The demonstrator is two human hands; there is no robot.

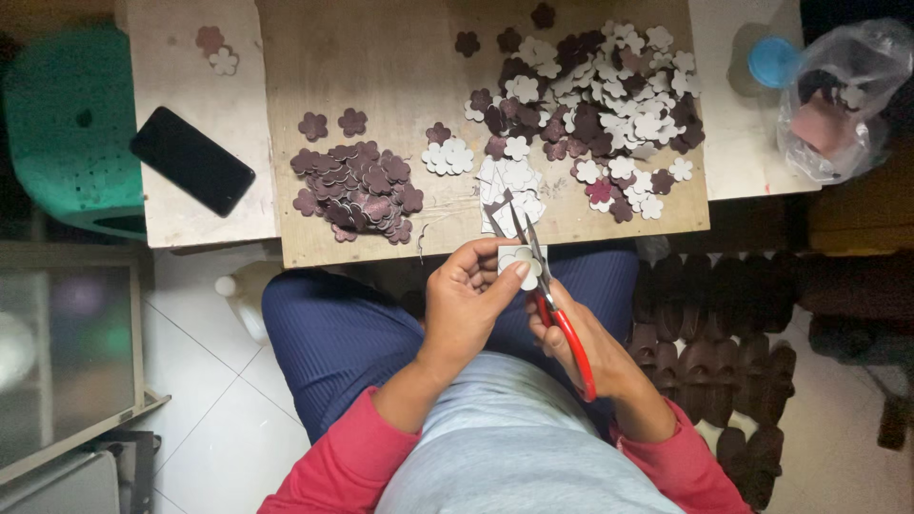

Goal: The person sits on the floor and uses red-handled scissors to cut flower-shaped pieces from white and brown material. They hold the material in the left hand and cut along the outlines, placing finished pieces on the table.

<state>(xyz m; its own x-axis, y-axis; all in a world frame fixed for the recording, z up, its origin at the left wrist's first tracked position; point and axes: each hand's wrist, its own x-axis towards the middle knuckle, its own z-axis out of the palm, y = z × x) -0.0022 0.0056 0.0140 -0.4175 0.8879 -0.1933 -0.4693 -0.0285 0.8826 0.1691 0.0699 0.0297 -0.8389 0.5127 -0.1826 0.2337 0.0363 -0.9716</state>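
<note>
Pinched between thumb and fingers, a small white flower-shaped cutout is held in the grip of the left hand, above the lap and just in front of the near edge of the counter. The right hand is closed around the red handles of a pair of scissors, whose dark blades are parted and pointed up past the cutout toward the counter; the blades appear to be touching or just beside the piece, though it cannot be told whether an edge lies between them.

The cutout is judged to be light and thin, a flat sheet piece that would bend if squeezed hard yet is stiff enough to keep its petal outline. It is best taken by the flat faces near one side, as is done now, so that the lobes on the free side are left exposed to the blades. A loose pinch could let so small a piece twist or slip.

On the counter a pile of dark maroon flower pieces lies to the left, a larger mixed heap of white and maroon pieces to the right, and a small white stack between them. A black phone lies at the left, and a clear plastic bag at the far right.
</note>
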